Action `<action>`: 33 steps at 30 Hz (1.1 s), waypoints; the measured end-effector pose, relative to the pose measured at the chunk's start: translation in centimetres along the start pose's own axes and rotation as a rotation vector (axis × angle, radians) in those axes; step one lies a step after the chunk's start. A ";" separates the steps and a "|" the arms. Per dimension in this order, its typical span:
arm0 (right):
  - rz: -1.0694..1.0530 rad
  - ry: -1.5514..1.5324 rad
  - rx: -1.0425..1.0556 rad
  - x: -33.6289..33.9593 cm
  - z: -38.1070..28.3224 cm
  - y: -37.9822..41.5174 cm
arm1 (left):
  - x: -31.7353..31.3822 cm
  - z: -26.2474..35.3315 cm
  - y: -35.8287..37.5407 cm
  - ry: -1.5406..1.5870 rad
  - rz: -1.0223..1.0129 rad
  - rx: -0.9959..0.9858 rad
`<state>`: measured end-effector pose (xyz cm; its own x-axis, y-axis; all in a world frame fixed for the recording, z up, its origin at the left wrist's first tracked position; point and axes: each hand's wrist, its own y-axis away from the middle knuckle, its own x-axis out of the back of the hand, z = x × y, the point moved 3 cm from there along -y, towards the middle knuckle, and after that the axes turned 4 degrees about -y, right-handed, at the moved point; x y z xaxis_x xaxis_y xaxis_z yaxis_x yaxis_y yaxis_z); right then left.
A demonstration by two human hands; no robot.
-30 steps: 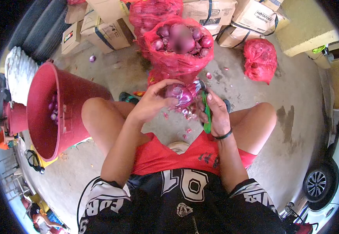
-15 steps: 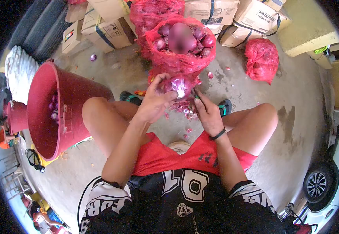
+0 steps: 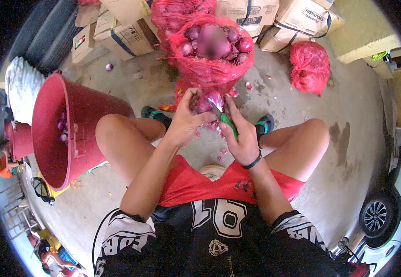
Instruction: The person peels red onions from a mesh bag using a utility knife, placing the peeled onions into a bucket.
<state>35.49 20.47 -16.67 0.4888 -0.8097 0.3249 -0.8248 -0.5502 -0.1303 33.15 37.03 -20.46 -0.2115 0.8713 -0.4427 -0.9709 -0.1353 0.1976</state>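
Observation:
My left hand (image 3: pixel 186 121) is closed around a red onion (image 3: pixel 205 102), with the fingers behind it and the thumb at its near side. In my right hand (image 3: pixel 245 141) is a knife (image 3: pixel 228 125) with a green handle, its short blade pointing up and left against the onion's pale, shiny side. The right fingers reach along the onion's right edge. Just beyond both hands stands an open red mesh sack (image 3: pixel 209 69) full of red onions, part of it blurred. Bits of onion skin (image 3: pixel 223 151) lie on the floor below.
A large red tub (image 3: pixel 99 104) with some onions inside lies tipped at my left. Behind the sack are another mesh sack (image 3: pixel 182 18) and cardboard boxes (image 3: pixel 129 39). A tied red bag (image 3: pixel 309 68) sits at the right. A parked car (image 3: pixel 396 203) and two distant people are at the edges.
My right hand has moved up and left to the onion, bringing the knife blade against it. The green handle now shows. My left hand has turned slightly with the onion.

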 end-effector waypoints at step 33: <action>0.189 -0.820 -0.230 1.2 2.0 0.1 | 0.3 2.4 0.7 0.113 -0.351 0.094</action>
<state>36.58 18.98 -18.20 0.3153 -0.8238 -0.4711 -0.9065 -0.4083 0.1074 32.68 38.34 -18.38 0.1163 0.7989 -0.5901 -0.9730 0.2109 0.0937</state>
